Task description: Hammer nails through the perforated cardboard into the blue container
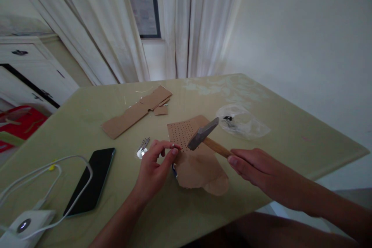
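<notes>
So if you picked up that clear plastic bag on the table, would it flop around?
Probably. The clear plastic bag lies crumpled and flat on the table, so it looks thin, floppy and very light. It seems unlikely to roll. Something small and dark sits inside, which might slide about.

No readable text, labels, brands or numbers anywhere. Dark marking inside the clear plastic bag [242, 123] on the counter [290, 135] too small and blurred to read.
</notes>
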Motion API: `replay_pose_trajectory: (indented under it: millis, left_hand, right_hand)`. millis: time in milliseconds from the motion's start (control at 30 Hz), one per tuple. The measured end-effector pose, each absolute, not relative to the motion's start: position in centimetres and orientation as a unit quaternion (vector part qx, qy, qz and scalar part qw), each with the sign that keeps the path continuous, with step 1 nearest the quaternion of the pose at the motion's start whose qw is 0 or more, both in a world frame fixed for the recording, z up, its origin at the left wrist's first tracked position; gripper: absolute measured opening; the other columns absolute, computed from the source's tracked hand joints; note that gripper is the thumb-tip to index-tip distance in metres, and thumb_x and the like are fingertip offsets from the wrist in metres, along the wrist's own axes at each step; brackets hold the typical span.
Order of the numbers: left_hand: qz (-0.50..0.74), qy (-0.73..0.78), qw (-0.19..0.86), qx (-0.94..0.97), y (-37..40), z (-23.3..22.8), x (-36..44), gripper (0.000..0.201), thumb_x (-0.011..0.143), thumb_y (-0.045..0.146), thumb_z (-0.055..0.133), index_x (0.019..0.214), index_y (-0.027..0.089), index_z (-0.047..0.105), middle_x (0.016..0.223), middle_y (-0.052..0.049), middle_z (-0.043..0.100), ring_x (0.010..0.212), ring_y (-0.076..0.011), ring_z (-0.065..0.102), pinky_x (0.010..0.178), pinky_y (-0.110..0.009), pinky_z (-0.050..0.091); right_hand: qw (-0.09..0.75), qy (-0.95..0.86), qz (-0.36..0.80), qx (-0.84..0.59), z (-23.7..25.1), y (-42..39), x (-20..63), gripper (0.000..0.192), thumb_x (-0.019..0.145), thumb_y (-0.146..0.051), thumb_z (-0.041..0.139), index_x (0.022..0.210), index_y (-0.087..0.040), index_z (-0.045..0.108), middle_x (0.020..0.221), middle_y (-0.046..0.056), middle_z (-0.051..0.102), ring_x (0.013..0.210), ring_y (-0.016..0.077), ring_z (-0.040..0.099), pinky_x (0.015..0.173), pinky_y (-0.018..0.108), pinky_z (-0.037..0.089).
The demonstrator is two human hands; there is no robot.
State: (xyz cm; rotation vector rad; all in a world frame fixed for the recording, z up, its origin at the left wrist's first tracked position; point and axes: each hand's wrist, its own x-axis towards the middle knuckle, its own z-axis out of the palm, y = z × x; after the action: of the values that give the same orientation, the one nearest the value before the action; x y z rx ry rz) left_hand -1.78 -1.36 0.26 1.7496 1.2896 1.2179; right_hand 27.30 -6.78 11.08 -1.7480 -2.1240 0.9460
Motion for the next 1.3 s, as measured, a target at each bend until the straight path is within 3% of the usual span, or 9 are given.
replay_pose_trajectory:
  millis: [300,833,1300]
  left_hand:
    - [0.500,0.445,0.271,0.692,-1.1,-0.7,-1.6,0.008,0.096,0.033,0.077,0.099,0.029,0.083,0.087,0.001,0.081,0.072,-0.0159,0.059,0.065,-0.027,0.046]
    - [0.470,0.471,0.339,0.666,-0.7,-1.1,-2.4,0.016,0.096,0.040,0.075,0.098,0.026,0.082,0.088,-0.003,0.080,0.070,-0.0166,0.061,0.066,-0.030,0.050]
    - [0.477,0.444,0.327,0.684,-0.9,-0.6,-2.1,0.013,0.098,0.036,0.075,0.100,0.027,0.084,0.093,-0.002,0.081,0.072,-0.0164,0.060,0.066,-0.030,0.049]
  right_hand:
    - [0.098,-0.744,0.311,-0.584,9.8,-6.3,27.5,0.054,0.113,-0.058,0.035,0.077,-0.024,0.056,0.073,0.002,0.060,0.073,0.0219,0.059,0.071,0.037,0.040]
    - [0.067,-0.735,0.312,-0.598,9.5,-6.2,27.1,0.051,0.111,-0.057,0.036,0.080,-0.024,0.060,0.078,0.005,0.064,0.082,0.0256,0.064,0.078,0.041,0.043]
    - [0.050,-0.737,0.309,-0.600,9.5,-6.2,27.1,0.052,0.112,-0.059,0.035,0.083,-0.024,0.062,0.082,0.006,0.066,0.087,0.0275,0.066,0.082,0.042,0.045]
